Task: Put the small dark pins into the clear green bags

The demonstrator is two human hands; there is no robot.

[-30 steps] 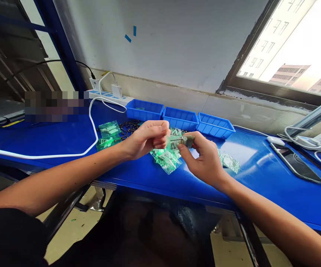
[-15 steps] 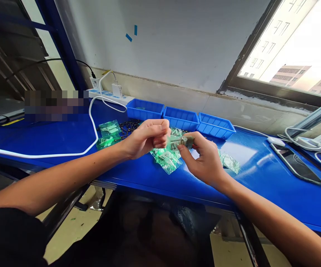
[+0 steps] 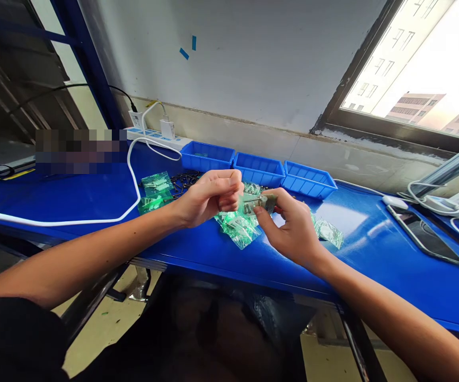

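Above the table (image 3: 356, 270), right hand (image 3: 293, 225) pinches bag (image 3: 251, 206) at three o'clock; curled left hand (image 3: 211, 197) apparently grips nine o'clock for tension.

Blue bench (image 3: 197, 249): three blue bins (image 3: 267, 180) along the back, power strip (image 3: 177, 142) left of them. Green bags (image 3: 239, 231) in loose clusters, dark pile (image 3: 185, 181) nearby, probably screws. Phone (image 3: 424, 233) right, white cable (image 3: 54, 224) left.
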